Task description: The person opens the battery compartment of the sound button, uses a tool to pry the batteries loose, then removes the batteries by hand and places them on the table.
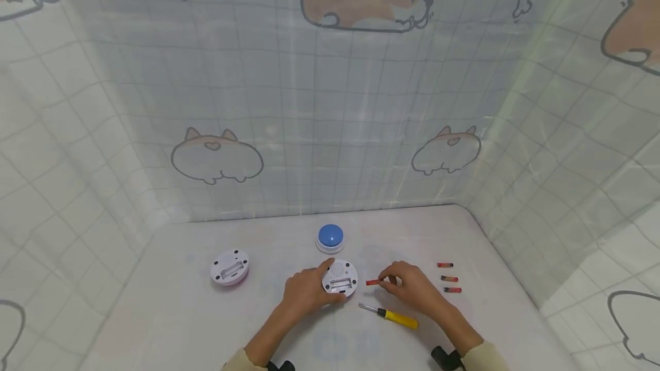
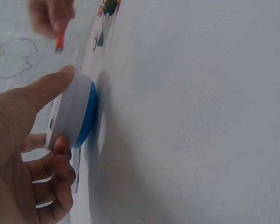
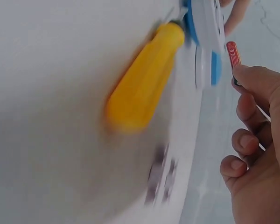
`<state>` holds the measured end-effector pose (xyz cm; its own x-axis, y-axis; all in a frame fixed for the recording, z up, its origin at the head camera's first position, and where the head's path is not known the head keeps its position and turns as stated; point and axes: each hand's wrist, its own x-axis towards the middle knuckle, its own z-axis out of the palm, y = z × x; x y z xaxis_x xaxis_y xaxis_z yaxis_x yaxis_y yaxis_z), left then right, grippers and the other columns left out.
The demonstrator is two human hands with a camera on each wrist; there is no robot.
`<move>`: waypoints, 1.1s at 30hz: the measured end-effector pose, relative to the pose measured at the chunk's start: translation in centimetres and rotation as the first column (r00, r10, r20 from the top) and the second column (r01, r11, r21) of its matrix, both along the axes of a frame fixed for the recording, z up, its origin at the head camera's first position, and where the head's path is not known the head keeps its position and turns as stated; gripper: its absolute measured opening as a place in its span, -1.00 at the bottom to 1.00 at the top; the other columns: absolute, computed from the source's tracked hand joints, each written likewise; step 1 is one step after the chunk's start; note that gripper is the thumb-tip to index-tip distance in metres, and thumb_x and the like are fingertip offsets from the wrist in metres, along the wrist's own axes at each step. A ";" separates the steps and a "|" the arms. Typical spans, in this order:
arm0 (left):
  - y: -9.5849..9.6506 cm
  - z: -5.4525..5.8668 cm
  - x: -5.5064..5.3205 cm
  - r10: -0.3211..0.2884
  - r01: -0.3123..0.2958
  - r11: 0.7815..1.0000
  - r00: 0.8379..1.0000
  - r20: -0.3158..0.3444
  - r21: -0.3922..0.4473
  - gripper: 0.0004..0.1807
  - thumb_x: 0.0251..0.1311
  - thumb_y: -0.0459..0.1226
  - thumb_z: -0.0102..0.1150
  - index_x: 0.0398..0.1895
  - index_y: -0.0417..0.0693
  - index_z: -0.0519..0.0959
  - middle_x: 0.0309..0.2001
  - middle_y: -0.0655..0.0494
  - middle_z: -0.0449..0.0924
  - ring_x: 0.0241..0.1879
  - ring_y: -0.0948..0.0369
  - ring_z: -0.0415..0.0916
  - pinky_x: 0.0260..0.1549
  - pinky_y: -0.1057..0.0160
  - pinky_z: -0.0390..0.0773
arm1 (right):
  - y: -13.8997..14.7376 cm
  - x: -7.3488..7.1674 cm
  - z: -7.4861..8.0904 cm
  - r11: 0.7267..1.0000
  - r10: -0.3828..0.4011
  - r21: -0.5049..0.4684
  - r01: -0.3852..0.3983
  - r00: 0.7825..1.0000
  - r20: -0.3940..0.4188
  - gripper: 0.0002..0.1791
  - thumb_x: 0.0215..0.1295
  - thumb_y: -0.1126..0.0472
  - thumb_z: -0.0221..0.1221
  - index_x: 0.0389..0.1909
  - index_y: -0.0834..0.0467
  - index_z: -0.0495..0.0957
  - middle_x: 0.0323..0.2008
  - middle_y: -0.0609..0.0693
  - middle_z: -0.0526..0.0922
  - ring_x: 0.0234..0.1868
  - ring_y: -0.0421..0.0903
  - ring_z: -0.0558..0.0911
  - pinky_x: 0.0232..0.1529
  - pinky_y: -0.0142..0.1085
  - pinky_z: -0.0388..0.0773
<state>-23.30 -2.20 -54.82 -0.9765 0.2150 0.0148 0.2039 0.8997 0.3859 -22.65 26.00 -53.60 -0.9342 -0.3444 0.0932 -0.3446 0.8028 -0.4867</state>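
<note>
My right grip point(image 1: 412, 288), narrow, pinches a red battery point(image 1: 372, 283) near one end; the free end projects past my fingertips and points left toward a round white device point(image 1: 342, 269), near it yet apart. The device sits in my left grip point(image 1: 306, 291), thumb at its near edge and a finger at its far edge, slotted underside turned up, blue dome toward the bench point(image 1: 170, 308); whether the dome touches the surface I cannot tell. A yellow-handled screwdriver point(image 1: 401, 318) lies on the near side of my right grip, its tip near the device. Three loose batteries point(image 1: 450, 279) lie to the right of that grip. A blue-domed button point(image 1: 330, 236) stands upright beyond the device; an overturned white unit point(image 1: 225, 262) lies well apart, left of my left grip.
</note>
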 end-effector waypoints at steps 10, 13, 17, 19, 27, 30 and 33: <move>-2.2 -0.2 -1.0 0.005 -0.005 1.000 0.999 -0.041 0.014 0.07 -0.24 0.41 0.43 0.42 0.21 0.42 0.01 -0.06 0.70 -0.35 0.18 0.44 -0.44 0.11 0.38 | 6.8 2.1 -0.4 0.992 -0.120 -0.027 0.121 0.992 0.023 -0.85 0.27 0.11 0.37 -0.26 -0.26 0.68 -0.47 -0.31 0.46 -0.39 -0.29 0.42 -0.38 -0.39 0.38; -3.1 0.0 -1.5 0.037 -0.037 0.999 0.999 -0.021 0.020 0.08 -0.25 0.41 0.44 0.42 0.20 0.42 0.02 -0.08 0.69 -0.36 0.15 0.43 -0.45 0.11 0.35 | 8.9 2.5 -0.4 0.986 -0.166 -0.030 0.167 0.985 0.037 -0.84 0.26 0.14 0.37 -0.27 -0.24 0.69 -0.43 -0.29 0.49 -0.35 -0.26 0.44 -0.33 -0.38 0.42; -4.4 0.2 -2.3 0.093 -0.094 0.996 0.996 0.012 0.012 0.10 -0.23 0.41 0.42 0.44 0.20 0.40 0.03 -0.11 0.68 -0.37 0.10 0.42 -0.47 0.11 0.31 | 11.5 3.2 -0.5 0.976 -0.211 -0.038 0.213 0.976 0.061 -0.87 0.26 0.13 0.38 -0.28 -0.21 0.71 -0.36 -0.28 0.56 -0.31 -0.25 0.47 -0.29 -0.36 0.45; -5.1 0.2 -2.7 0.118 -0.118 0.993 0.993 0.022 0.007 0.09 -0.21 0.40 0.42 0.45 0.17 0.39 0.02 -0.14 0.67 -0.38 0.08 0.41 -0.49 0.12 0.31 | 12.6 3.6 -0.7 0.975 -0.217 -0.037 0.220 0.974 0.068 -0.89 0.27 0.13 0.37 -0.27 -0.20 0.72 -0.37 -0.26 0.56 -0.35 -0.27 0.45 -0.33 -0.37 0.43; -7.6 1.1 -4.3 0.169 -0.169 0.985 0.985 0.013 -0.018 0.10 -0.08 0.34 0.39 0.48 -0.03 0.33 -0.07 -0.26 0.67 -0.41 0.04 0.44 -0.47 0.06 0.39 | 15.5 4.7 -1.4 0.956 -0.287 -0.010 0.293 0.943 0.171 -0.92 0.29 0.13 0.34 -0.24 -0.13 0.74 -0.41 -0.17 0.51 -0.40 -0.23 0.41 -0.44 -0.37 0.38; -8.1 1.3 -5.0 0.189 -0.188 0.982 0.982 0.010 -0.030 0.10 -0.03 0.32 0.37 0.49 -0.09 0.29 -0.15 -0.29 0.66 -0.45 0.03 0.43 -0.51 0.07 0.39 | 16.0 4.9 -1.8 0.941 -0.331 -0.005 0.339 0.921 0.205 -0.93 0.28 0.15 0.33 -0.25 -0.09 0.74 -0.42 -0.14 0.52 -0.39 -0.19 0.42 -0.44 -0.36 0.39; -8.4 1.6 -5.6 0.202 -0.201 0.979 0.979 0.027 -0.026 0.09 0.02 0.28 0.37 0.51 -0.15 0.24 -0.18 -0.32 0.63 -0.47 0.03 0.41 -0.54 0.08 0.38 | 16.3 5.1 -2.0 0.934 -0.349 -0.002 0.357 0.912 0.217 -0.92 0.26 0.19 0.34 -0.25 -0.05 0.74 -0.43 -0.13 0.52 -0.39 -0.17 0.41 -0.44 -0.35 0.38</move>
